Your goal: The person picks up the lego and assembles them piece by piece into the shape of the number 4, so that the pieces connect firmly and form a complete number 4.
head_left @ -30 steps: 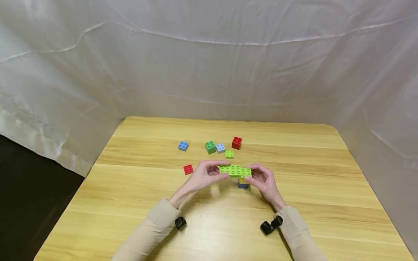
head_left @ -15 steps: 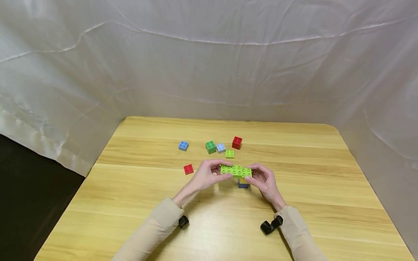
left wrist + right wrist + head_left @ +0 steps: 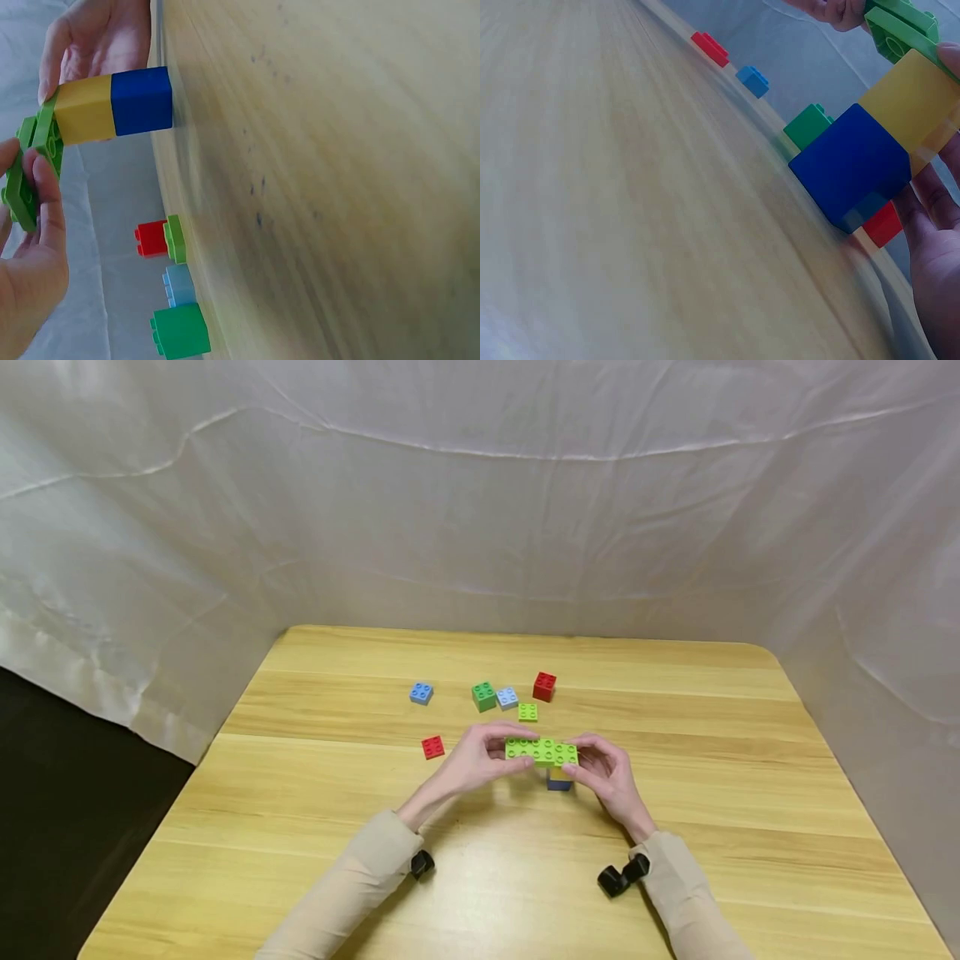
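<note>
A stack stands on the table in front of me: a blue block (image 3: 142,101) at the bottom, a yellow block (image 3: 84,110) on it, and lime green bricks on top. My left hand (image 3: 478,760) pinches the upper lime green brick (image 3: 531,752) between thumb and fingers; that brick reaches out left past the stack. On the stack's right side, my right hand (image 3: 611,781) grips the lower lime green brick (image 3: 567,754), thumb in front and fingers behind. In the right wrist view, its fingers lie partly hidden behind the yellow block.
Behind the hands lie a blue brick (image 3: 422,693), a green block (image 3: 483,696), a light blue brick (image 3: 507,697), a red block (image 3: 544,687) and a small lime green brick (image 3: 528,712). A flat red brick (image 3: 432,747) lies left of my left hand.
My left hand has shifted slightly right, and its fingertips now sit farther along the upper lime green brick. The right hand and the stack stay in place.
</note>
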Demonstrator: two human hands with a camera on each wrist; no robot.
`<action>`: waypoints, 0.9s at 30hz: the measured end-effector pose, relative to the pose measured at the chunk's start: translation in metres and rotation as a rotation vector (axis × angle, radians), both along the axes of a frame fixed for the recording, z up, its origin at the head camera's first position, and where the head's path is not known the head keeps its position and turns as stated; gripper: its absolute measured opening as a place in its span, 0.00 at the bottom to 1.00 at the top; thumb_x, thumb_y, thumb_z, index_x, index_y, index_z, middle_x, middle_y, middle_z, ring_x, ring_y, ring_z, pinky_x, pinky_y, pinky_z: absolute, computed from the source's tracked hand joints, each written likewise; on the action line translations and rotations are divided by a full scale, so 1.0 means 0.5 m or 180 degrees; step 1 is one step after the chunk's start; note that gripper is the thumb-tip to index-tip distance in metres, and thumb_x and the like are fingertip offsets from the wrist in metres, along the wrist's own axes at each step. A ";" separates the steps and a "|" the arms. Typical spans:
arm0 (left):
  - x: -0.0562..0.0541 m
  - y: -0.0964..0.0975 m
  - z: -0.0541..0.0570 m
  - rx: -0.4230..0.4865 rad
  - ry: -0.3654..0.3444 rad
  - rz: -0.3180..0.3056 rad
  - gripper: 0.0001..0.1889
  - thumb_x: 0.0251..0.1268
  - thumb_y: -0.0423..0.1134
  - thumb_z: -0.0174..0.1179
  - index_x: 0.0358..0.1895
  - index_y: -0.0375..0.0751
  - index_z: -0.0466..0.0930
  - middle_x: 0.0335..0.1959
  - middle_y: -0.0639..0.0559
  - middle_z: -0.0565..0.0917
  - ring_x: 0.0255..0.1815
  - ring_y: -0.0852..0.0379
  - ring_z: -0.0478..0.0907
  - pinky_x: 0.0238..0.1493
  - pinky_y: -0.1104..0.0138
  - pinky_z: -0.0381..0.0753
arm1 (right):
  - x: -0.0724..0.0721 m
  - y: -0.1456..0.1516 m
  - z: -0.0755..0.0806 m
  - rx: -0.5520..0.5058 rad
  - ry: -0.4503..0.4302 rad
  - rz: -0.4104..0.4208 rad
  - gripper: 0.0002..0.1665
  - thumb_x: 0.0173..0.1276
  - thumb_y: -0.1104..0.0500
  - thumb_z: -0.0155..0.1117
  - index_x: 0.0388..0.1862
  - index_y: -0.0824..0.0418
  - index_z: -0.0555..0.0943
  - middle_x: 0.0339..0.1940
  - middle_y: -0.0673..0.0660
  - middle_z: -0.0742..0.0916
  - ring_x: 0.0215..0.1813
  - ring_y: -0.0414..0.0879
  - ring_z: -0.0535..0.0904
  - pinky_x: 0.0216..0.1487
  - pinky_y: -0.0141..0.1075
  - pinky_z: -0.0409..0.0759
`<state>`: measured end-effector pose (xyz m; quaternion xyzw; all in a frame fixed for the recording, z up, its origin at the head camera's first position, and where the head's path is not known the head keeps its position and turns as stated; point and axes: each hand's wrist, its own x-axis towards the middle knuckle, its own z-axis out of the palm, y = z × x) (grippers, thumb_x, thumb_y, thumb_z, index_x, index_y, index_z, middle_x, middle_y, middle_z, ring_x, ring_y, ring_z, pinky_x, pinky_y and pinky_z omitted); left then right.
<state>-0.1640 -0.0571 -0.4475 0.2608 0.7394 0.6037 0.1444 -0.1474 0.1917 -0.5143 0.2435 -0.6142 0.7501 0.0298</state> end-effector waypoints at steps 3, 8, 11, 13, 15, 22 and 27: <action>0.001 0.004 -0.001 -0.0070 0.0043 0.0122 0.21 0.61 0.33 0.70 0.58 0.36 0.82 0.58 0.38 0.83 0.36 0.63 0.83 0.40 0.72 0.88 | 0.000 0.000 -0.002 -0.0003 0.0007 0.0020 0.19 0.62 0.79 0.62 0.53 0.78 0.76 0.51 0.51 0.84 0.54 0.39 0.83 0.61 0.28 0.83; 0.003 0.009 -0.002 -0.0199 0.0153 0.0266 0.20 0.60 0.36 0.72 0.55 0.39 0.84 0.55 0.40 0.86 0.33 0.63 0.81 0.35 0.73 0.85 | 0.000 0.001 -0.003 0.0002 0.0008 0.0037 0.19 0.63 0.78 0.63 0.54 0.76 0.77 0.51 0.51 0.84 0.54 0.39 0.83 0.61 0.28 0.83; 0.004 0.011 -0.003 -0.0221 0.0175 0.0246 0.19 0.61 0.37 0.71 0.56 0.40 0.83 0.57 0.42 0.85 0.38 0.57 0.84 0.40 0.69 0.87 | 0.000 0.000 -0.002 0.0011 -0.0032 0.0023 0.19 0.63 0.78 0.63 0.53 0.73 0.78 0.50 0.51 0.84 0.54 0.38 0.83 0.61 0.28 0.83; 0.005 0.011 -0.004 -0.0250 0.0170 0.0235 0.20 0.62 0.38 0.70 0.57 0.42 0.83 0.60 0.43 0.84 0.48 0.54 0.84 0.48 0.67 0.87 | 0.000 0.000 -0.001 0.0012 -0.0048 0.0021 0.19 0.63 0.78 0.63 0.53 0.72 0.79 0.50 0.51 0.84 0.54 0.38 0.83 0.61 0.28 0.83; 0.005 0.012 -0.007 -0.0199 0.0086 0.0197 0.20 0.63 0.38 0.70 0.58 0.42 0.82 0.65 0.41 0.81 0.54 0.50 0.83 0.53 0.64 0.87 | 0.000 0.000 -0.001 0.0005 -0.0050 0.0024 0.19 0.63 0.78 0.63 0.53 0.72 0.79 0.50 0.51 0.84 0.54 0.38 0.83 0.61 0.28 0.83; -0.002 0.016 -0.023 0.0154 -0.0256 0.0124 0.21 0.62 0.33 0.69 0.59 0.36 0.81 0.68 0.35 0.75 0.45 0.52 0.86 0.49 0.64 0.90 | -0.002 0.002 -0.001 -0.0007 0.0020 0.0041 0.19 0.63 0.79 0.62 0.53 0.77 0.77 0.50 0.52 0.84 0.53 0.39 0.83 0.61 0.28 0.83; -0.005 0.016 -0.030 0.0188 -0.0274 0.0135 0.21 0.62 0.32 0.69 0.59 0.35 0.81 0.68 0.35 0.76 0.41 0.58 0.85 0.46 0.65 0.90 | -0.001 0.002 -0.001 0.0033 -0.0077 0.0013 0.19 0.63 0.79 0.62 0.53 0.74 0.78 0.49 0.52 0.84 0.53 0.38 0.83 0.61 0.28 0.83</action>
